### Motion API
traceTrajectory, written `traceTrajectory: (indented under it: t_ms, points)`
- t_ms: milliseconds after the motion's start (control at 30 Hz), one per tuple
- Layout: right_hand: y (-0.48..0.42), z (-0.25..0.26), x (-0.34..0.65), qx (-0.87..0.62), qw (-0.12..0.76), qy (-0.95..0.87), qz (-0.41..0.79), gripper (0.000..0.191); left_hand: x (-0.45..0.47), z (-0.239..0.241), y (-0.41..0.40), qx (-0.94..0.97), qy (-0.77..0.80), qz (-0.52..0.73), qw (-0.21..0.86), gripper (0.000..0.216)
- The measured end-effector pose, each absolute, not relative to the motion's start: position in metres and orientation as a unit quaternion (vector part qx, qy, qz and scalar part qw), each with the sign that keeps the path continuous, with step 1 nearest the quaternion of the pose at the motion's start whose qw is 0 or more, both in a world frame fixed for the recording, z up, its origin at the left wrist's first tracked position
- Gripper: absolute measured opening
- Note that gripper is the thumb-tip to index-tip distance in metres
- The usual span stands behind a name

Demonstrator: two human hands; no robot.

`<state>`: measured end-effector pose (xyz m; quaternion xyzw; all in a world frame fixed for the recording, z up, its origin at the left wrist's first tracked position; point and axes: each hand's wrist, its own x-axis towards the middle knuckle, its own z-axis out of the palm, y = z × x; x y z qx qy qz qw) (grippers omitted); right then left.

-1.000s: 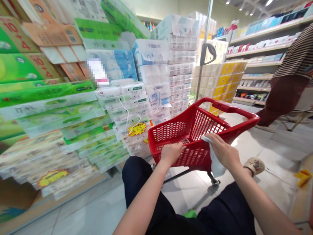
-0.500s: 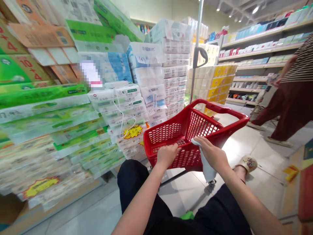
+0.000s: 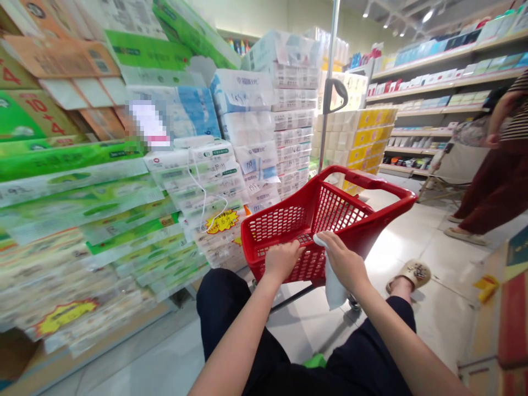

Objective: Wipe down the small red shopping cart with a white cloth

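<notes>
Sliding along the near rim, the right hand [image 3: 345, 267] has come closer to the left over the last second, and the white, limp cloth [image 3: 335, 286] comes with it! That right hand has its fingers fairly straight and close together, pinning the cloth against the edge of the red plastic shopping cart [image 3: 307, 268], the loose tail hanging down outside the perforated wall, just in front of a caster [image 3: 353, 304]. Over on the left, the left hand [image 3: 283, 261] stays put, fingers hooked over the same rim, closed on it, and only a narrow strip of edge shows between the fingertips and the cloth. The cart sits right in front of the person's knees, tilted across the view, its thick push handle [image 3: 379, 186] reaching out to the right. Tight on the far left side: high stacks of plastic-wrapped paper packs [image 3: 251, 148] crowd close by the cart's front corner, and a slim metal pole [image 3: 331, 55] rises behind the cart. Looser on the right, where glossy pale floor tiles [image 3: 390, 247] open out past the handle, a beige clog [image 3: 416, 273] planted at their near edge and a cardboard box [image 3: 482, 330] bounding the lower corner. Farther back, a person in striped top and maroon trousers [image 3: 490, 181] has shifted rightward, baring more of a cream folding chair [image 3: 462, 165].
</notes>
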<state>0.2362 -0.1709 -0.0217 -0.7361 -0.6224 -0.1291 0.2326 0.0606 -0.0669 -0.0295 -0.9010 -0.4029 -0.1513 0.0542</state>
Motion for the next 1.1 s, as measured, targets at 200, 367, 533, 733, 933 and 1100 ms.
traceTrajectory:
  t_ms: [200,367,533,733,933,1100]
  points:
    - [-0.182,-0.006,0.286,-0.739,0.221,-0.616,-0.158,0.045,0.058,-0.026,-0.069,-0.903,-0.4,-0.15,0.054,0.037]
    - [-0.19,0.008,0.319,-0.77,0.237,-0.561,-0.19,0.046,0.061,-0.027,-0.069,-0.901,-0.403,-0.152,0.05,0.037]
    - [-0.18,-0.013,0.277,-0.761,0.246,-0.575,-0.171,0.049,0.063,-0.028,-0.069,-0.902,-0.397,-0.163,0.048,0.037]
    - [-0.181,-0.015,0.276,-0.731,0.216,-0.626,-0.163,0.048,0.058,-0.026,-0.069,-0.904,-0.397,-0.154,0.046,0.037]
    - [-0.191,0.005,0.319,-0.768,0.225,-0.563,-0.207,0.047,0.057,-0.026,-0.073,-0.907,-0.389,-0.159,0.037,0.038]
    - [-0.185,0.0,0.32,-0.776,0.241,-0.544,-0.21,0.045,0.048,-0.013,-0.072,-0.933,-0.331,-0.14,0.005,0.046]
